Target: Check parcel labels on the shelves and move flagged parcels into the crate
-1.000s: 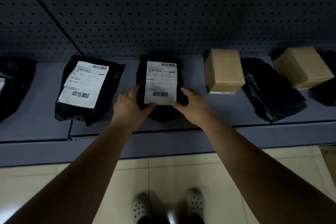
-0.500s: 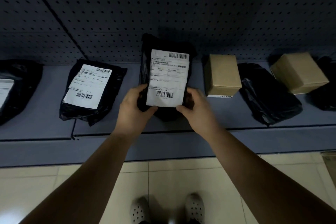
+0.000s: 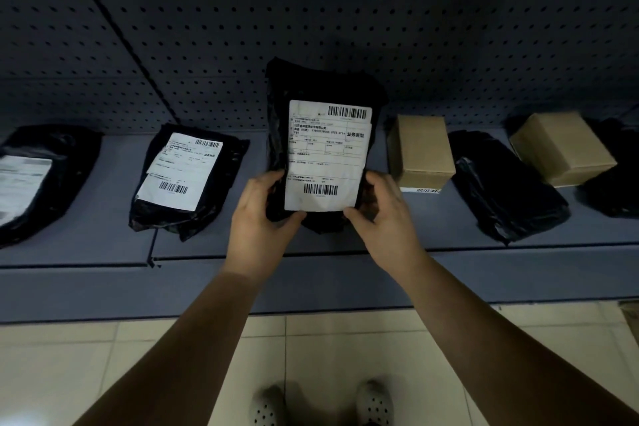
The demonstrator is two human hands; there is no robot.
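Holding a black parcel (image 3: 321,83) upright over the shelf (image 3: 86,245), the person grips its lower end with both hands: the left hand (image 3: 259,221) is curled round the lower left edge, the right hand (image 3: 387,218) round the lower right edge. Each thumb lies on the front, touching a bottom corner of the white label (image 3: 328,156), while the fingers wrap behind the bag. The label faces the camera, with one barcode at its top right and another near the bottom; most of the print is too small to read. The parcel's lower end hangs over the front part of the shelf board, and its upper half shows against the pegboard back panel (image 3: 345,10).

On the shelf to the left lies a second black bag (image 3: 221,197), label up and tilted, and further left a third bag (image 3: 62,156) sits at the frame edge, blurred. To the right of the held parcel stands a small cardboard box (image 3: 423,145), then a plain black bag (image 3: 505,194) lying flat, a second cardboard box (image 3: 563,149) set askew, and another dark bag (image 3: 615,180) — partly cut off. Below are pale floor tiles (image 3: 345,349) and the person's perforated shoes (image 3: 375,401).
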